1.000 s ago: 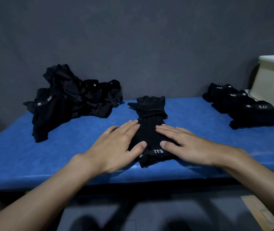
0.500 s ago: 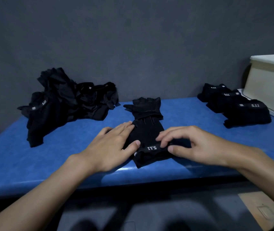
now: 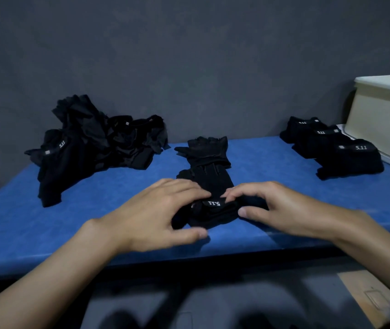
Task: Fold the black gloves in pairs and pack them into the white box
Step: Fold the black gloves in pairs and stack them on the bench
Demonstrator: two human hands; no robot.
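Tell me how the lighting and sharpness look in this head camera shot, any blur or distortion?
Head view: dim overall, so the loose glove pile merges into one black mass; the left hand and right hand are slightly motion-blurred on the glove pair; wide-angle bowing curves the table edge.

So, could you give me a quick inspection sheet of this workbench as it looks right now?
Surface: blue table, dimly lit.
Job's things: middle glove pair lies lengthwise, cuff nearest the person; loose glove heap at far left; three folded pairs in a row beside the white box, whose inside is hidden.
Clutter: nothing seen.
Grips: left hand and right hand both grip the middle pair's cuff.
Cables: nothing seen.
Surroundings: grey wall behind.
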